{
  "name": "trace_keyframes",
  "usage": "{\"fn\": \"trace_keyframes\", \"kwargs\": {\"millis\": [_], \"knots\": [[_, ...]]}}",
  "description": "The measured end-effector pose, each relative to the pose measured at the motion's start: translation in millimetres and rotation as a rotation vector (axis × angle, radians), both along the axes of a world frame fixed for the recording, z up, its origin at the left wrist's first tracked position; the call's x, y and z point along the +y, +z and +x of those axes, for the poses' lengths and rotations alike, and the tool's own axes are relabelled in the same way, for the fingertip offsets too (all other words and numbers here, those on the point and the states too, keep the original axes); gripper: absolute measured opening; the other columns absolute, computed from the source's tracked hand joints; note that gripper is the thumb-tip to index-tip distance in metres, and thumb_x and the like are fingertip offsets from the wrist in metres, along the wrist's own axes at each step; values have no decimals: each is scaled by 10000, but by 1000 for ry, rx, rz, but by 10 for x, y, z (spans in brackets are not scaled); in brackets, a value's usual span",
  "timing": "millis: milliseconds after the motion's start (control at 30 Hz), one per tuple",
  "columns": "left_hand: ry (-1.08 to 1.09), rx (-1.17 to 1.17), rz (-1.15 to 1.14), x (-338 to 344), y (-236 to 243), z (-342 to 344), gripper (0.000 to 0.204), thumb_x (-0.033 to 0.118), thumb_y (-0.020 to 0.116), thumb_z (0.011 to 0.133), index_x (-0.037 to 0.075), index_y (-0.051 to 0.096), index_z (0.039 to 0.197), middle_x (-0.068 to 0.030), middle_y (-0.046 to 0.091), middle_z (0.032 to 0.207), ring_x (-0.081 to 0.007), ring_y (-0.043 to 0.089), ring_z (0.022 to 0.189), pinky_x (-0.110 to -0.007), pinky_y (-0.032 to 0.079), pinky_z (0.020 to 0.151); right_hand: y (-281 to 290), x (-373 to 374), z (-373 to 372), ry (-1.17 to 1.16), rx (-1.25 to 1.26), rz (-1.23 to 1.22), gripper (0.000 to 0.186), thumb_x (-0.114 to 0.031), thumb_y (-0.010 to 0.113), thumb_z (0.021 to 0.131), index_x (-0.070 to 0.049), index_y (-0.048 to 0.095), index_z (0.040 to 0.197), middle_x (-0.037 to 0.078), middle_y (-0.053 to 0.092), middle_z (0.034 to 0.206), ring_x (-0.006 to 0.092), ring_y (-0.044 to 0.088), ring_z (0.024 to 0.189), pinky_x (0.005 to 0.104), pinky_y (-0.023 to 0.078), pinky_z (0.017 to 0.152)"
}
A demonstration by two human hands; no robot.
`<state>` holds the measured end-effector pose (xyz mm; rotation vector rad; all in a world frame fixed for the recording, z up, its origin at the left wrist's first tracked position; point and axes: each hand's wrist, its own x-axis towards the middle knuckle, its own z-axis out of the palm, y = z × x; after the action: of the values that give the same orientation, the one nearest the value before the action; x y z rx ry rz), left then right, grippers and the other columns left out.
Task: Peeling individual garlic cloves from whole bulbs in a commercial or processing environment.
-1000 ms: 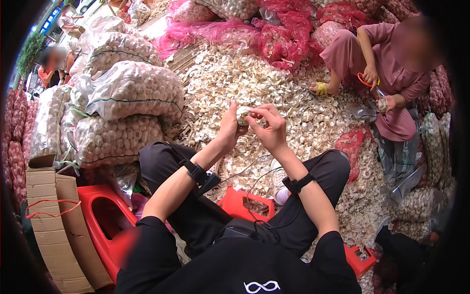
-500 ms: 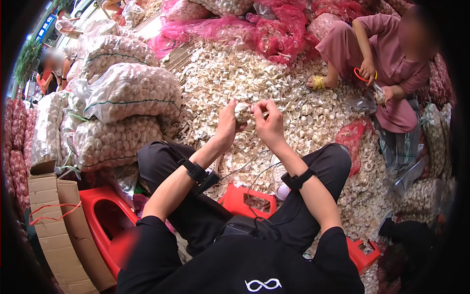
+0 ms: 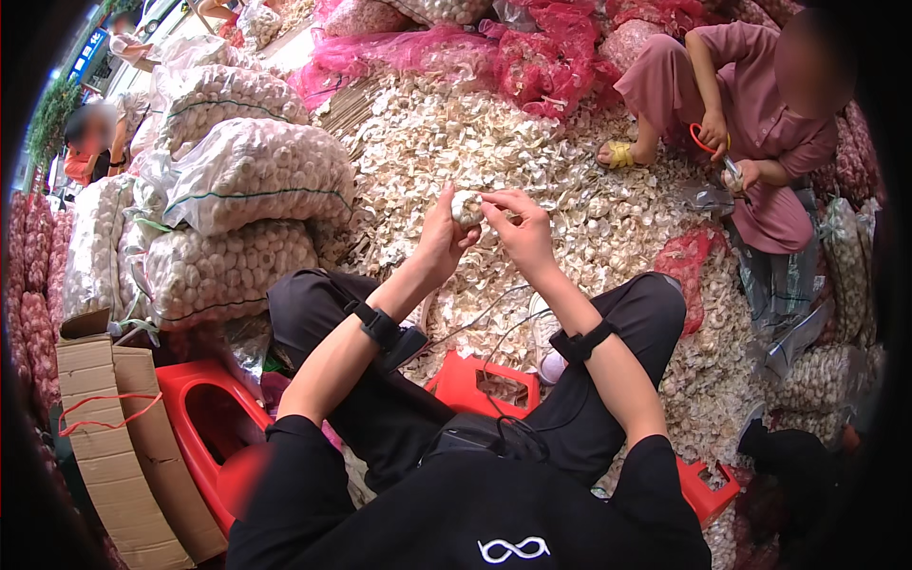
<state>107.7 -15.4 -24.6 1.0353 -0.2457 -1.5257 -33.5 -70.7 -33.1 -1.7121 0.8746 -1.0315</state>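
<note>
A whitish garlic bulb point(image 3: 465, 207) is held up in front of me, over a thick layer of loose garlic skins point(image 3: 570, 223). My left hand point(image 3: 441, 239) is closed around its left side and underside, with the thumb upright along it. From the right, my right hand point(image 3: 521, 228) has its thumb and fingertips pinched at the bulb's edge. Whether a flap of skin sits between those fingertips is too small to make out. Both my wrists carry black straps.
Clear sacks of garlic point(image 3: 256, 176) are stacked at left, beside a cardboard box point(image 3: 119, 446) and a red plastic stool point(image 3: 180, 399). Pink netting point(image 3: 541, 71) lies at the back. At upper right a seated co-worker point(image 3: 760, 104) holds red-handled scissors point(image 3: 701, 139) and a garlic bulb.
The bulb has turned in my left hand and shows a whiter side. My right fingers, raised and curled before, now lie flatter against its edge. The co-worker's hands have shifted slightly.
</note>
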Motion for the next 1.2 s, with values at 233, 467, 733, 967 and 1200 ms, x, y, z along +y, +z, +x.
{"fn": "trace_keyframes", "kwargs": {"millis": [233, 467, 733, 967, 1200], "knots": [[3, -232, -76, 11, 9, -68, 436, 394, 407, 1025, 28, 605, 1155, -22, 634, 833, -86, 560, 604, -215, 469, 528, -31, -26, 12, -51, -77, 49, 107, -109, 699, 831, -16, 719, 880, 78, 665, 926, 137, 625, 784, 244, 467, 597], [9, -288, -124, -15, -33, -120, 413, 371, 394, 1034, 31, 612, 1119, -28, 620, 837, -83, 560, 644, -234, 476, 556, 60, 2, 21, -62, 87, -18, 68, -72, 614, 864, -6, 626, 868, 101, 616, 891, 226, 604, 776, 318, 476, 665], [-12, -166, -67, -46, 13, -81, 441, 374, 354, 1043, 20, 582, 1173, -28, 616, 848, -109, 536, 642, -231, 431, 567, 32, -42, -54, -89, 53, -56, 166, -73, 534, 893, -18, 656, 992, 117, 623, 949, 259, 625, 885, 353, 485, 811], [-65, -512, -250, -40, -149, -74, 411, 322, 402, 1040, 14, 577, 1249, -9, 619, 879, -56, 508, 695, -218, 448, 618, -13, -49, -25, -107, -35, 64, 160, -116, 680, 832, 2, 710, 935, 116, 665, 932, 199, 666, 809, 306, 512, 734], [-28, -795, -297, -31, -171, -94, 334, 228, 470, 1024, 13, 583, 1254, 23, 587, 837, -42, 472, 711, -206, 424, 639, -88, -75, -61, -40, -76, 202, 121, -103, 689, 828, 10, 705, 868, 97, 663, 876, 156, 663, 743, 276, 509, 670]]}}
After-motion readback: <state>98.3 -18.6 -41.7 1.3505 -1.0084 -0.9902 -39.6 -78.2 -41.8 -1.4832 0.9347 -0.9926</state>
